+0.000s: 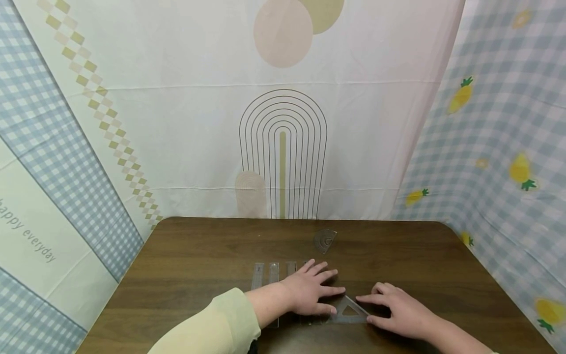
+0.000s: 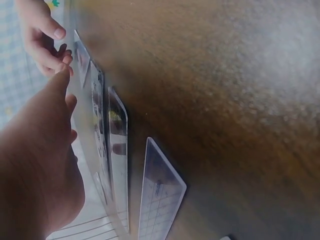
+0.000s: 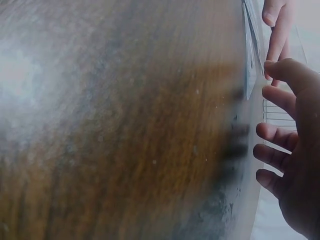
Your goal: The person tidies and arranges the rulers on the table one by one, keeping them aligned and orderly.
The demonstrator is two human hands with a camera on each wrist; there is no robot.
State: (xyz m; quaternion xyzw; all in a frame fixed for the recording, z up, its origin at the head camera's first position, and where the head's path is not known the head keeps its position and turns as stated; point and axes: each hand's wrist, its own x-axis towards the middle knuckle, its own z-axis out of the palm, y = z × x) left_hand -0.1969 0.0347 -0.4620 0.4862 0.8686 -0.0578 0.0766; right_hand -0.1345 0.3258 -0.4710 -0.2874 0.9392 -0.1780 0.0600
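My left hand [image 1: 309,290] reaches across several clear rulers, its fingers spread. Two of those, a left ruler [image 1: 258,275] and the ruler beside it [image 1: 274,272], lie upright in the view, left of the hand. Another ruler [image 1: 291,267] is partly hidden behind the fingers. A clear triangular set square [image 1: 351,317] lies flat between the hands; the left thumb is close to its left side. My right hand [image 1: 400,310] is at its right corner, thumb tip at or touching it, fingers loosely bent. The left wrist view shows the set square [image 2: 82,61] beyond the rulers.
A clear protractor [image 1: 325,241] lies farther back on the brown wooden table [image 1: 212,241]. Behind the table hangs a white patterned cloth [image 1: 194,142], and a checked cloth with pineapples [image 1: 495,128] hangs along the right side.
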